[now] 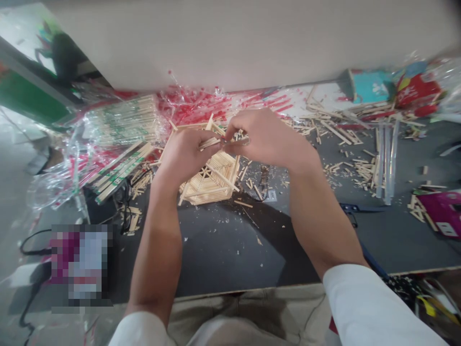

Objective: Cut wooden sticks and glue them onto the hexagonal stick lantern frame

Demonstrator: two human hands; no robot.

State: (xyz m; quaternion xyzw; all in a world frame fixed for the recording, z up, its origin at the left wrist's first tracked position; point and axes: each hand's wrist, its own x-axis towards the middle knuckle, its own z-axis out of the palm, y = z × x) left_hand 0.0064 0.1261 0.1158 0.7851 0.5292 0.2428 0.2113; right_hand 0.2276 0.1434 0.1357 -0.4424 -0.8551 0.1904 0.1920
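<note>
A small structure of glued wooden sticks [212,180] stands on the dark table [223,250], just beyond the middle. My left hand [183,154] is closed on a few short wooden sticks [210,142] above the structure. My right hand [262,137] is closed too, pinching a thin metal tool [236,142] that meets the sticks; what kind of tool it is I cannot make out. Both hands touch each other over the structure's top.
Wrapped chopstick bundles [122,125] and clear and red plastic wrappers [194,103] lie at the back left. Stick offcuts [356,170] and clear glue rods [387,163] litter the right. A magenta box [442,211] sits far right, a teal box [372,86] behind. Cables [32,242] trail at left.
</note>
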